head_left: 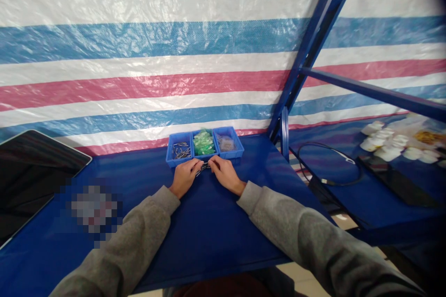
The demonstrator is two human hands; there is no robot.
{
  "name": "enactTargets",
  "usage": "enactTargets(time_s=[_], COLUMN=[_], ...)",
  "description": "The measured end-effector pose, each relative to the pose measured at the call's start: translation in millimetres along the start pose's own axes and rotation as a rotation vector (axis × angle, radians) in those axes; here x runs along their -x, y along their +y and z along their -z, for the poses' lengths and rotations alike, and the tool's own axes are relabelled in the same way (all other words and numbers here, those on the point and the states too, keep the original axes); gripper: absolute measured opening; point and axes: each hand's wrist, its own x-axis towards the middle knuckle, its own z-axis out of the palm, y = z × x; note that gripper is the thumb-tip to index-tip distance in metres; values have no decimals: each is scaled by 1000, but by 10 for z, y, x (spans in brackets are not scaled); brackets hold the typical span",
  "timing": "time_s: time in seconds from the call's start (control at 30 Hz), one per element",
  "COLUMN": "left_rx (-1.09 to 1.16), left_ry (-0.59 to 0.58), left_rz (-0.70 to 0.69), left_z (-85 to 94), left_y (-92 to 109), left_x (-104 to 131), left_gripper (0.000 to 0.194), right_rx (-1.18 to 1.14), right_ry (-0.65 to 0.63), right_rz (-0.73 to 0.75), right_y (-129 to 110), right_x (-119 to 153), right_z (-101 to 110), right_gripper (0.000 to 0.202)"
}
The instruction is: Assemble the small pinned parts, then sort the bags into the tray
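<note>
"Why so close together?"
"Left hand (186, 177) and right hand (226, 175) meet at some slim dark pieces (203, 168), just this side of the blue bins (234, 153), probably so both can steady them. Whether either grip is closed on one, I can't tell."
"And the bins?"
"Likely set near for easy reach."

Backdrop sheet (146, 39): stripes of pinkish red, white and blue, running across. Table (209, 241): plain deep blue. Three bins (179, 162): brighter blue. Slim contents (181, 150) at left: dark and silvery. Plastic (204, 144) in middle: vivid green. Filmy contents (226, 144) at right: pale greyish. Held slim pieces (202, 167): black with silvery parts. Both sleeves (285, 209): plain grey. Frame (308, 41): dark blue. Screen (31, 171): black, with whitish edge. Heap (430, 137) far right: yellow.
</note>
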Motion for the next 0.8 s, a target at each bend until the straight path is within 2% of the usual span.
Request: enactTargets(time_s=[0.47,0.8], left_rx=[69,75], left_ry=[52,8], left_rz=[-43,-81], left_z=[-18,-17], left_y=[-5,-10], left_x=[1,7], left_gripper=[22,19], right_rx=[-25,-9], right_ry=[0,-9], right_rz=[-6,-6], right_y=[-6,11], right_x=[-6,-10], right_z=[1,-4], right_gripper=[28,25])
